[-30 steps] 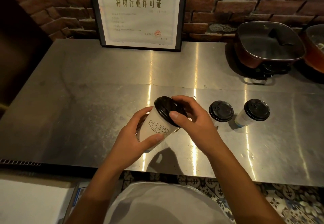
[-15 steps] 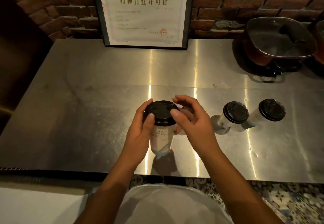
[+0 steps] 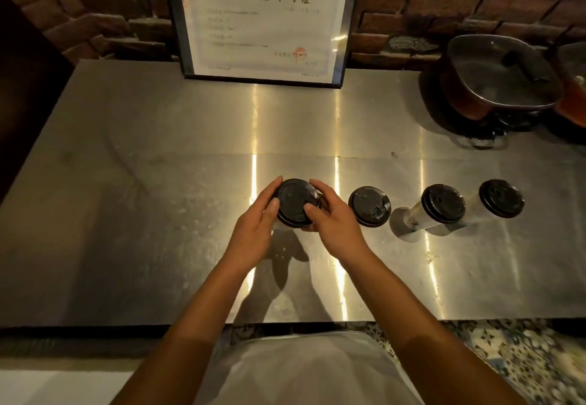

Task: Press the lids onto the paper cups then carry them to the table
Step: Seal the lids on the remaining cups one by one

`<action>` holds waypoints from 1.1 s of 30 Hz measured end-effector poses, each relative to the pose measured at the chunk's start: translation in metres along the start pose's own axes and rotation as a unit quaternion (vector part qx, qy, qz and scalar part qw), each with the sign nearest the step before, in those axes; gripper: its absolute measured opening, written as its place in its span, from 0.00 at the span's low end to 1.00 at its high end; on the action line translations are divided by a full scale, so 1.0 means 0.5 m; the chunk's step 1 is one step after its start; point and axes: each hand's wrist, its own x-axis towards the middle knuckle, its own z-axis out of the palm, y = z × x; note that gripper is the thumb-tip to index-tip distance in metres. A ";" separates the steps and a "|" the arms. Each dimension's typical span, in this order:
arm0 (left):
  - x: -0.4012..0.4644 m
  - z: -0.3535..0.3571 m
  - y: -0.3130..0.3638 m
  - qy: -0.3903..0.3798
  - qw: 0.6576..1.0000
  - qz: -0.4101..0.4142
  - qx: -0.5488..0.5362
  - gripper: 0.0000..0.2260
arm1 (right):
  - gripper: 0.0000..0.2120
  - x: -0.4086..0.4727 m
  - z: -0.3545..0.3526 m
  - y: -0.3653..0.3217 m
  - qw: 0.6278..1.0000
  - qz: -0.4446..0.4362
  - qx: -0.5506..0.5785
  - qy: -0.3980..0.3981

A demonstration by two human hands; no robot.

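Gripping the nearest paper cup (image 3: 287,225) from both sides, my left hand (image 3: 253,230) and right hand (image 3: 336,227) meet over its black lid (image 3: 295,202). Left fingers (image 3: 272,208) are curled against the lid's left rim, thumb laid on top. Right fingers (image 3: 320,190) wrap the far right rim, thumb pressed on the lid's near edge. The cup body is almost wholly hidden beneath the lid and my hands; only a pale sliver shows at the bottom left. Whether the lid is fully seated cannot be told from this angle.

The cup stands on the steel tabletop (image 3: 126,214), near the front centre. To its right, apart from it, stands a second lidded cup (image 3: 369,206), seen from straight above so its body is hidden. Further right stand a third lidded cup (image 3: 426,211) and a fourth lidded cup (image 3: 494,200), close beside each other, their white sides showing, stretched by the wide lens.

At the back, a framed certificate (image 3: 263,17) leans against the brick wall (image 3: 95,8); its top is cut off and the small print is unreadable. At the rear right sits a dark pot with a glass lid (image 3: 501,77); another vessel beside it is cut off by the frame edge. Lighting is dim, with strong glare streaks on the steel.
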 end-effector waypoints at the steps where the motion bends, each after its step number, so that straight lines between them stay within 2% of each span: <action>1: 0.006 0.001 -0.018 -0.006 1.000 -0.008 0.002 0.16 | 0.24 0.008 0.008 0.013 1.000 0.008 -0.020 0.004; 4: 0.020 0.003 -0.068 -0.009 0.999 -0.037 -0.011 0.17 | 0.25 0.023 0.027 0.045 0.997 0.026 -0.069 -0.001; 9: 0.025 0.017 -0.103 0.000 0.998 -0.066 -0.021 0.17 | 0.25 0.039 0.032 0.078 0.995 0.057 -0.071 -0.030; 16: 0.020 0.010 -0.110 0.048 0.994 -0.089 0.028 0.16 | 0.26 0.024 0.012 0.046 0.993 0.062 -0.085 -0.058; 18: 0.016 0.018 -0.100 0.080 0.990 -0.103 0.053 0.17 | 0.23 0.012 -0.014 0.031 0.990 0.015 -0.128 -0.059; 20: 0.011 0.018 -0.086 0.109 0.986 -0.101 0.077 0.20 | 0.18 -0.003 -0.042 0.014 0.985 -0.075 -0.153 -0.037; 23: 0.006 0.025 -0.065 0.111 0.983 -0.040 0.139 0.24 | 0.15 -0.006 -0.106 -0.004 0.958 -0.197 -0.195 0.074; 25: 0.009 0.031 -0.058 0.089 0.976 0.002 0.199 0.27 | 0.18 0.013 -0.143 -0.004 0.937 -0.211 -0.242 0.135; 26: 0.011 0.045 -0.052 0.078 0.970 0.020 0.229 0.29 | 0.20 0.025 -0.166 0.001 0.932 -0.196 -0.271 0.138; 29: 0.015 0.078 -0.044 0.043 0.955 0.025 0.291 0.33 | 0.29 0.059 -0.197 0.029 0.916 -0.131 -0.370 0.084; 33: 0.012 0.119 -0.035 0.058 0.955 0.000 0.291 0.32 | 0.38 0.077 -0.207 0.080 0.891 -0.095 -0.444 0.008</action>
